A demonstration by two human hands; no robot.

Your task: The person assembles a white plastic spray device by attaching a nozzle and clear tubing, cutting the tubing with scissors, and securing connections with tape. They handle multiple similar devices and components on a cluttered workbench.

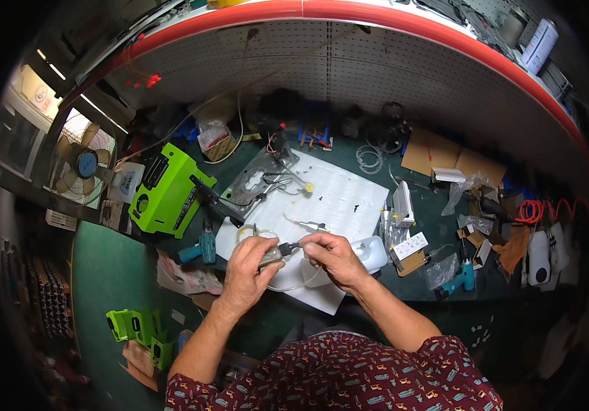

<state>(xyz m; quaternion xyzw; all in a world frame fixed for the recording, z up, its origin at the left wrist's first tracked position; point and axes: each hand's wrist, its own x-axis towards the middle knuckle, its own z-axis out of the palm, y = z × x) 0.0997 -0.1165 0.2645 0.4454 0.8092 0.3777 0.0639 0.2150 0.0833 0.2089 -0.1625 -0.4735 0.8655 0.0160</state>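
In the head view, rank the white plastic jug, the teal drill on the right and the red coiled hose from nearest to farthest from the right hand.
From the right hand:
1. White plastic jug, just to its right.
2. Teal drill, farther right near the table's front edge.
3. Red coiled hose, far right.

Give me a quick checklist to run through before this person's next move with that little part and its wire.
1. Left hand grips the small grey part: ok.
2. Right hand pinches the dark connector at the part's end: ok.
3. Connector fully seated: cannot tell, too small.
4. White tube looping below the hands, free of snags: cannot tell, partly hidden.
5. White sheet lies under the work: ok.
6. Teal drill lies apart from the left hand: ok.
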